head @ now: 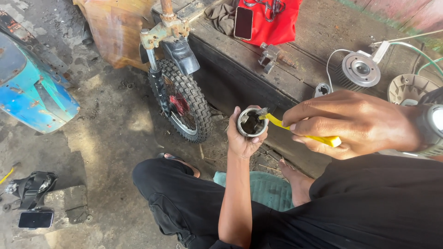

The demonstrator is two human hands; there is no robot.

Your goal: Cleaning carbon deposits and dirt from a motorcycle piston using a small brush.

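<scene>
Head view shows the left hand [247, 138] raised in front of the seated person's knees, its fingers wrapped closed around a short, hollow metal cylinder with a dark interior [252, 123], open end facing up toward the camera. The right hand [355, 122], fingers closed in a pinch, grips a yellow plastic-handled brush [302, 131]. The brush's long axis runs from lower right to upper left, bristle end resting at the cylinder's upper right rim. The cylinder thus lies directly left of the right hand's fingers. Beyond stand a knobbly-tyred small wheel [184, 103] and a dark wooden surface [258, 78] carrying a black phone [243, 22].
</scene>
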